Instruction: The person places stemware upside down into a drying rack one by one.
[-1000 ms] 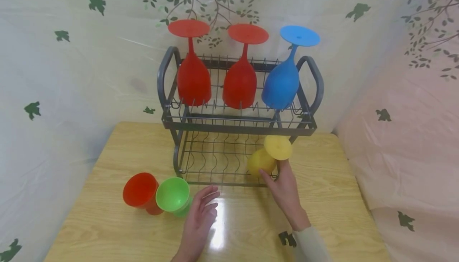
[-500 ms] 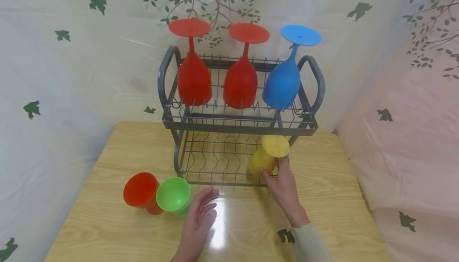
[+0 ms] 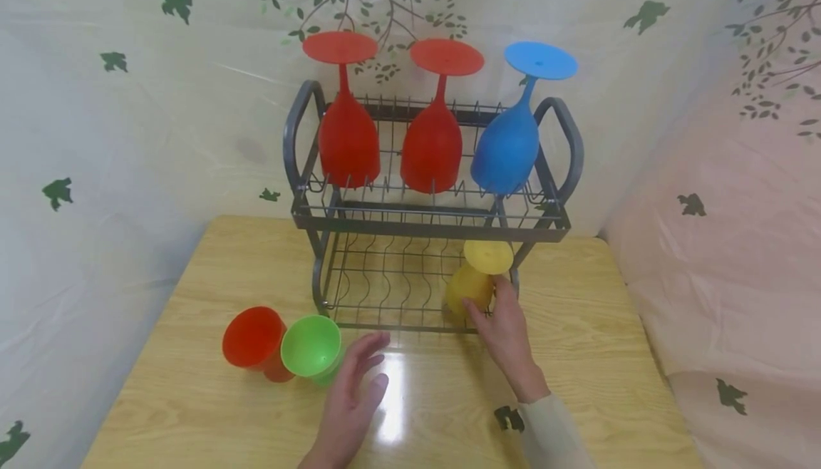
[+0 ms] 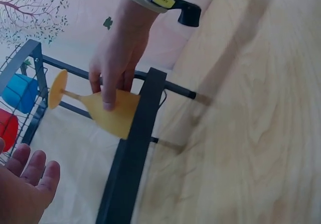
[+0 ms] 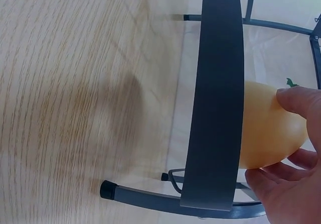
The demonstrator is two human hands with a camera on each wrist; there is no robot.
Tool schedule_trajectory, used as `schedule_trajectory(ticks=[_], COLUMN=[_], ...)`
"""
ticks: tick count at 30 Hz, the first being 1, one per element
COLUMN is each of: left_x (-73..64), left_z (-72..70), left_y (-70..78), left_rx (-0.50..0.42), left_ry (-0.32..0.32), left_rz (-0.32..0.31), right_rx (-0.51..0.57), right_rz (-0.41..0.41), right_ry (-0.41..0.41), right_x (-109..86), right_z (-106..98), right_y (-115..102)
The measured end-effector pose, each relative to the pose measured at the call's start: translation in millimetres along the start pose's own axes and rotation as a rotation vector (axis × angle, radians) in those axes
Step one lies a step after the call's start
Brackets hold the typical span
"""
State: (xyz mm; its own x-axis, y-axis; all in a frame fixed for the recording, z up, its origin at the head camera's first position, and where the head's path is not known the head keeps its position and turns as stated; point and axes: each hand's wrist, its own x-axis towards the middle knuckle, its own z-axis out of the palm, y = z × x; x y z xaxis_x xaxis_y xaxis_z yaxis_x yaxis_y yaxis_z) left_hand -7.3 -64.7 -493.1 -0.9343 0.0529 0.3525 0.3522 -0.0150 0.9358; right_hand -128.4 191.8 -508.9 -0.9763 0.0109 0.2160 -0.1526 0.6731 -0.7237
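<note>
My right hand (image 3: 509,333) grips the bowl of a yellow plastic wine glass (image 3: 471,289), thumb on one side and fingers on the other. The glass stands upside down at the right end of the rack's lower tier, its foot tilted slightly to the right. In the left wrist view the yellow glass (image 4: 113,114) has its rim behind the rack's front bar (image 4: 143,128). My left hand (image 3: 349,398) holds nothing; its fingers are loosely bent, just right of a green goblet (image 3: 312,348). Beside that goblet a red goblet (image 3: 253,339) stands upright on the table.
A dark two-tier dish rack (image 3: 430,228) stands at the back of the wooden table (image 3: 577,383). On its upper tier two red glasses (image 3: 349,141) and a blue glass (image 3: 507,148) sit upside down. A patterned cloth (image 3: 154,112) hangs behind.
The yellow glass has straightened, its foot swinging a little left as my right hand moved with it. The left hand has shifted only slightly.
</note>
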Motion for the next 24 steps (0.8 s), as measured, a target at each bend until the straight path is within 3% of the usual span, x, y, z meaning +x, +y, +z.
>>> schedule_trajectory(ticks=[4, 11, 14, 17, 20, 24], left_x=[4.2, 15.7, 19.0, 21.0, 21.9, 24.3], left_z=[-6.1, -21.9, -31.0, -40.8, -49.7, -58.6], left_y=[6.1, 16.2, 20.5, 23.3, 25.2, 25.6], left_rx=[0.107, 0.301, 0.395, 0.473, 0.57, 0.715], left_ry=[-0.017, -0.028, -0.042, -0.071, -0.093, -0.097], left_rz=[0.054, 0.268, 0.324, 0.316, 0.268, 0.242], right_rx=[0.002, 0.022, 0.04, 0.045, 0.045, 0.037], right_rz=[-0.027, -0.073, -0.1, -0.143, -0.18, -0.184], right_ry=[0.016, 0.046, 0.064, 0.078, 0.084, 0.077], right_x=[-0.5, -6.7, -13.6, -21.6, -30.3, -41.8], right_z=[0.4, -2.6, -4.8, -6.7, -9.2, -12.9], right_y=[0.7, -0.6, -1.4, -1.5, -2.6, -4.9])
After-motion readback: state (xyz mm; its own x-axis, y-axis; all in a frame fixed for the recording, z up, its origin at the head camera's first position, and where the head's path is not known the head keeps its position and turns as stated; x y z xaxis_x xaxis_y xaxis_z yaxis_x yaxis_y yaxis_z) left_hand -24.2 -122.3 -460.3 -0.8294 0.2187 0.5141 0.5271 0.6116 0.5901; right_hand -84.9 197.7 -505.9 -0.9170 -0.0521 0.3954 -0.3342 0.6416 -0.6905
